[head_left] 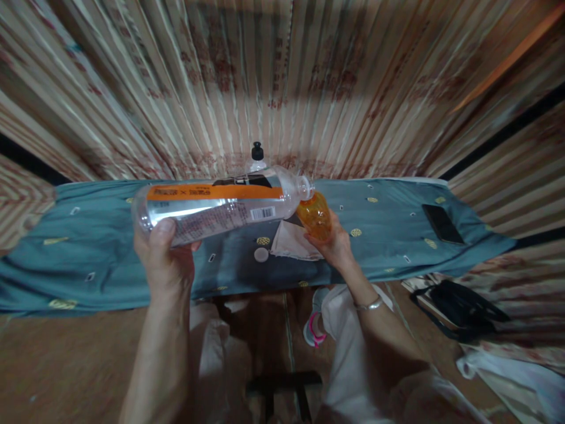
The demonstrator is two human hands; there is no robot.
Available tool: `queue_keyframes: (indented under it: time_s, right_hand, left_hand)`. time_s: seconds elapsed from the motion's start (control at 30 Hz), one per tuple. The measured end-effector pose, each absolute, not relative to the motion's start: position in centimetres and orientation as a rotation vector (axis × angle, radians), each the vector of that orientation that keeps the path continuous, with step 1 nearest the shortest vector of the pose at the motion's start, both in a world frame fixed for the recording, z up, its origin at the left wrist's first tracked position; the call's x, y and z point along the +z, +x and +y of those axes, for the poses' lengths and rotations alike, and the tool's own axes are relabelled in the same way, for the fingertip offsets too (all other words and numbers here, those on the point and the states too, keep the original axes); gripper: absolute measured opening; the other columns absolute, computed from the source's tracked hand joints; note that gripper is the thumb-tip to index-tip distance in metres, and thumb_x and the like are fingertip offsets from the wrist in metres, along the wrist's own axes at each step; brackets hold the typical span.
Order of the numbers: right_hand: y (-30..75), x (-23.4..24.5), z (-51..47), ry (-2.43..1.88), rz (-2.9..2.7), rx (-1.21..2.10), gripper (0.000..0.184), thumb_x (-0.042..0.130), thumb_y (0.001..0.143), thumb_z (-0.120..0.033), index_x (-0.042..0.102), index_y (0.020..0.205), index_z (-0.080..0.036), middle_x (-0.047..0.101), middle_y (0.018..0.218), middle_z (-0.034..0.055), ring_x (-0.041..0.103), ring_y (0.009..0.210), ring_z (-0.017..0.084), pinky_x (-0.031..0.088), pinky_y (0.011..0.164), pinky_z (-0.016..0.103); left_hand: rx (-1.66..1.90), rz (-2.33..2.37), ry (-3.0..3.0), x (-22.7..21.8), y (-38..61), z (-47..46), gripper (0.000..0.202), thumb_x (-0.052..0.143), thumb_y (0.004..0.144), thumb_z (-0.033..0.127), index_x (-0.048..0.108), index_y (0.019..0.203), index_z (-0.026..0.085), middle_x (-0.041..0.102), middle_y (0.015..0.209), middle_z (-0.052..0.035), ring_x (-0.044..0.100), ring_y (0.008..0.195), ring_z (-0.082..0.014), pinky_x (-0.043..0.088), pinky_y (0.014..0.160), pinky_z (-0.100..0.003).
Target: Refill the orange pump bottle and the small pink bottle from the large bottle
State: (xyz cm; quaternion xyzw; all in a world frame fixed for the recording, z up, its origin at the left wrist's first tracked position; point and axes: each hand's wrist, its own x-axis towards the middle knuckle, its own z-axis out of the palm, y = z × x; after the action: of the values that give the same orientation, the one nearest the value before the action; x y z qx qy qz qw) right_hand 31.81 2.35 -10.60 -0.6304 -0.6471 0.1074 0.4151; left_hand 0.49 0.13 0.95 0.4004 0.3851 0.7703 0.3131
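My left hand (170,259) is closed around the base end of a large clear plastic bottle (220,203) with an orange and silver label. The bottle lies nearly level in the air, its uncapped neck pointing right. That mouth meets the top of a small amber bottle (315,215), which tilts toward it. Fingers of my right hand (336,241) wrap round the amber bottle from the right and below. Whether any liquid passes between the two, I cannot tell. Below them on the cloth lie a white cap (261,254) and a folded pale cloth (293,241).
A teal patterned cloth (379,253) covers the narrow table. Behind the large bottle stands another bottle with a black top (257,151). A dark phone (442,224) lies at the right. A black bag (463,309) sits below on the right, and pleated curtains hang behind.
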Motion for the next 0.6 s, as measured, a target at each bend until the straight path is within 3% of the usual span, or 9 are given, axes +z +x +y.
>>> queue_keyframes:
  time_s: [0.2,0.6]
  right_hand:
    - [31.88,-10.61,2.39,-1.584,-1.637,0.272,0.087,0.085,0.073,-0.042,0.052,0.151,-0.021,0.076,0.138,0.0144,0.077,0.12,0.036,0.066,0.098,0.052]
    - [31.92,-10.56,2.39,-1.549,-1.635,0.305,0.088,0.083,0.074,-0.044,0.051,0.152,-0.019,0.074,0.141,0.0165,0.075,0.123,0.036,0.065,0.102,0.052]
  left_hand:
    - [2.086,0.934,0.987,0.89,0.56,0.18,0.063,0.086,0.057,0.045,0.073,0.115,0.023,0.061,0.08,-0.0007,0.045,0.057,-0.0124,0.023,0.039,-0.02]
    - [2.108,0.862,0.978,0.6,0.33,0.55,0.065,0.089,0.056,0.043,0.074,0.115,0.022,0.062,0.079,0.0009,0.047,0.053,-0.0108,0.026,0.033,-0.017]
